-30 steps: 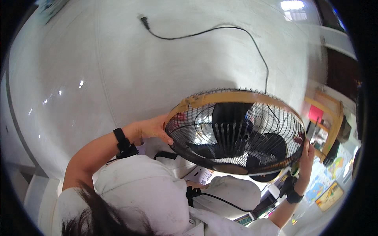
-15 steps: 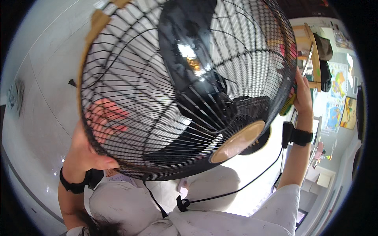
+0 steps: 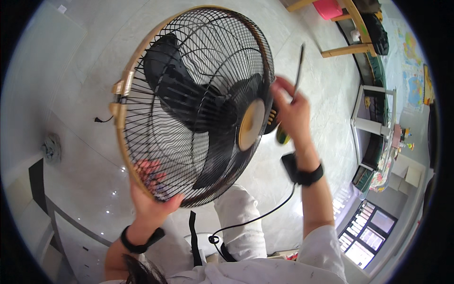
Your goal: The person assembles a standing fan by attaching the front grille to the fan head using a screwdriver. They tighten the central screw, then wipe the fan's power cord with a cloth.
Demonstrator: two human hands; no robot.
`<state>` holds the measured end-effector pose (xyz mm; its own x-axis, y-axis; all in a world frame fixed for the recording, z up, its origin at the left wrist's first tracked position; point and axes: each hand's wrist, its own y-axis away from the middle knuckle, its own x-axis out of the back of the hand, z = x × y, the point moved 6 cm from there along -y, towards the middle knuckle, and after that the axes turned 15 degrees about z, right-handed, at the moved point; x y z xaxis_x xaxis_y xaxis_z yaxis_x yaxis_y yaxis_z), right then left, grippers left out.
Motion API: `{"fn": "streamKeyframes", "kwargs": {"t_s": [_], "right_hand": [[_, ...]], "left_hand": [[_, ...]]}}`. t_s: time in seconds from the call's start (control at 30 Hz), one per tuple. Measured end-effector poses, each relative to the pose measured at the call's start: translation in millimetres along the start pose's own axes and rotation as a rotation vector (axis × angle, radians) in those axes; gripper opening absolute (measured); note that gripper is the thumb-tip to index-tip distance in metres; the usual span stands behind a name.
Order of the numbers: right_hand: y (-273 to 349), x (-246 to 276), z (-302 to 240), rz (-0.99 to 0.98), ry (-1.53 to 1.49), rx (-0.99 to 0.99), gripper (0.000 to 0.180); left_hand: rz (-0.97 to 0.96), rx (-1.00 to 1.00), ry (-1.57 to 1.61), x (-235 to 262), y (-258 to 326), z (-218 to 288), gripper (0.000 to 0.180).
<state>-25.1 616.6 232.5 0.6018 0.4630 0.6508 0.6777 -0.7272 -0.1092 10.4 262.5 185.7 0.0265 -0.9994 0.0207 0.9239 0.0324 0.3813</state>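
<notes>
A fan head [image 3: 198,113] with a black wire cage, gold rim, dark blades and a gold centre cap tilts in front of me. My left hand [image 3: 153,196] is closed on the cage's lower left edge, thumb in front and fingers behind the wires. A gold clip [image 3: 118,102] sits on the left of the rim. My right hand [image 3: 294,111], slightly blurred, is closed round a screwdriver [image 3: 283,136]. Its yellow-green handle shows below the palm and its thin dark shaft points up. The right fingertips are by the cage's right edge; whether they touch it I cannot tell.
Pale tiled floor [image 3: 302,189] lies below. A wooden stool or table frame [image 3: 350,49] stands at the upper right, with a pink seat [image 3: 327,8] beside it. A crumpled bag [image 3: 52,147] lies at left. A black cord [image 3: 265,215] runs from my right wristband.
The fan head has moved lower and farther from me, and has turned. My right hand has left its hold on the cage's right side, and the screwdriver shaft now shows.
</notes>
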Motion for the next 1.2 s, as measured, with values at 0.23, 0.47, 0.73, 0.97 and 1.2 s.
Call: {"fn": "streamKeyframes", "kwargs": {"t_s": [0.23,0.47,0.73,0.97,1.2], "right_hand": [[84,92,-27,-0.163,-0.162,-0.296,0.056],[-3,170,-21,-0.023,-0.23,-0.129,0.07],[-21,226,66,0.205,-0.465,-0.795,0.059],[-15,211,61,0.149,-0.481,-0.885,0.06],[-14,174,20,0.032,-0.499,-0.987,0.034]], "left_hand": [[0.197,-0.244,-0.243,-151,58,54,0.084],[0.153,-0.181,-0.404,-302,85,111,0.096],[-0.037,-0.537,-0.593,-392,98,127,0.091],[-0.27,-0.621,-0.613,-393,51,140,0.095],[-0.646,-0.63,-0.844,-375,-44,184,0.094]]}}
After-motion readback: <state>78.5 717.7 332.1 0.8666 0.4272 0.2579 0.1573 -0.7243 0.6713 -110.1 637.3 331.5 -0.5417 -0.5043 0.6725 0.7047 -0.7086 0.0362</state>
